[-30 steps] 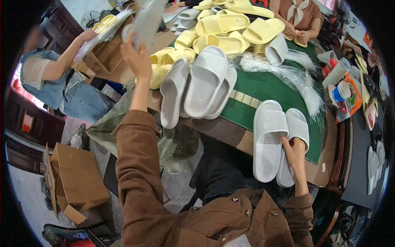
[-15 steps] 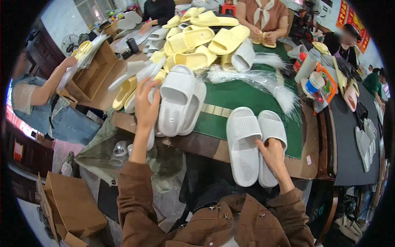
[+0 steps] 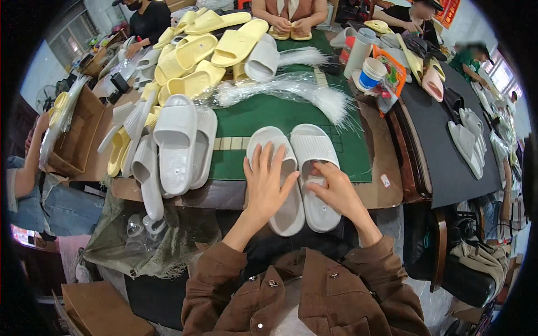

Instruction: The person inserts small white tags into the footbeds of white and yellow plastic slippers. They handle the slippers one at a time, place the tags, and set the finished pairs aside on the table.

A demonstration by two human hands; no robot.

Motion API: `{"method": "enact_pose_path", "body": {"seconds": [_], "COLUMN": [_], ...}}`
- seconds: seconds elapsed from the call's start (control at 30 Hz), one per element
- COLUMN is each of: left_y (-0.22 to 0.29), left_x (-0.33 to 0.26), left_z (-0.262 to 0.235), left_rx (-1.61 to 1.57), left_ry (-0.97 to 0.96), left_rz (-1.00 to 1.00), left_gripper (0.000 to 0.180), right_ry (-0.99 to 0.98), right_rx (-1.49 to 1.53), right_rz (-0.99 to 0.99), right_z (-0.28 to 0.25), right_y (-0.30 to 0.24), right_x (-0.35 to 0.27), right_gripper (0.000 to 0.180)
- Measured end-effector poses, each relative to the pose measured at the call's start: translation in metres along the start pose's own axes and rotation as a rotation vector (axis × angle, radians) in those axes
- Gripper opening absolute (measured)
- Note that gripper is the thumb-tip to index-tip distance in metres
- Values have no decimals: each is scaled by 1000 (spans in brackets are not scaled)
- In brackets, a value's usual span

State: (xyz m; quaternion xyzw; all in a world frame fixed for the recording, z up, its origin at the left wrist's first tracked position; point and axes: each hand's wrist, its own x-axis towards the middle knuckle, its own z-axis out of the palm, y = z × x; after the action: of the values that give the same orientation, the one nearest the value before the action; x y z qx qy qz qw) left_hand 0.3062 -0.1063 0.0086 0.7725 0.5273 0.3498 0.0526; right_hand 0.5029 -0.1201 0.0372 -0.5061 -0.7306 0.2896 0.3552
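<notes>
In front of me, a pair of light grey slides lies side by side, heels reaching past the table's near edge. My left hand (image 3: 265, 182) rests over the left slide (image 3: 287, 209), its fingers spread across the ribbed strap. At the foot opening of the right slide (image 3: 323, 217) is my right hand (image 3: 339, 193), thumb and index finger apart, the other fingers partly hidden. Nothing shows in either hand. To the left, another grey slide (image 3: 175, 151) leans on its mate (image 3: 204, 148), with a further grey slide (image 3: 147, 173) beside them.
A heap of yellow slides (image 3: 190, 53) covers the far left. Bundles of clear plastic strands (image 3: 280, 92) lie across the green mat (image 3: 235, 120). A cup (image 3: 371, 73) and a bottle (image 3: 360, 50) stand to the right. Co-workers' hands (image 3: 291, 28) work across the table.
My left hand has left the grey slides on the left and come over the left slide of the near pair. My right hand has drawn partly out of the right slide. The view has swung right.
</notes>
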Motion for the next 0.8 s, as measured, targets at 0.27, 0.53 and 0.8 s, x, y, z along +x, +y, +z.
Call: {"method": "enact_pose_path", "body": {"seconds": [0.27, 0.53, 0.8], "left_y": [12, 88, 75], "left_x": [14, -40, -50], "left_z": [-7, -68, -79], "left_rx": [-104, -1109, -724], "left_ry": [76, -528, -219], "left_rz": [189, 49, 161], "left_gripper": [53, 43, 19], "right_ry": [-157, -366, 190], "right_rx": [269, 601, 1060], "right_rz": [145, 76, -168], "right_z": [-55, -73, -102], "right_y": [-78, -113, -88], "right_x": [-31, -61, -79], "right_gripper": [27, 31, 54]}}
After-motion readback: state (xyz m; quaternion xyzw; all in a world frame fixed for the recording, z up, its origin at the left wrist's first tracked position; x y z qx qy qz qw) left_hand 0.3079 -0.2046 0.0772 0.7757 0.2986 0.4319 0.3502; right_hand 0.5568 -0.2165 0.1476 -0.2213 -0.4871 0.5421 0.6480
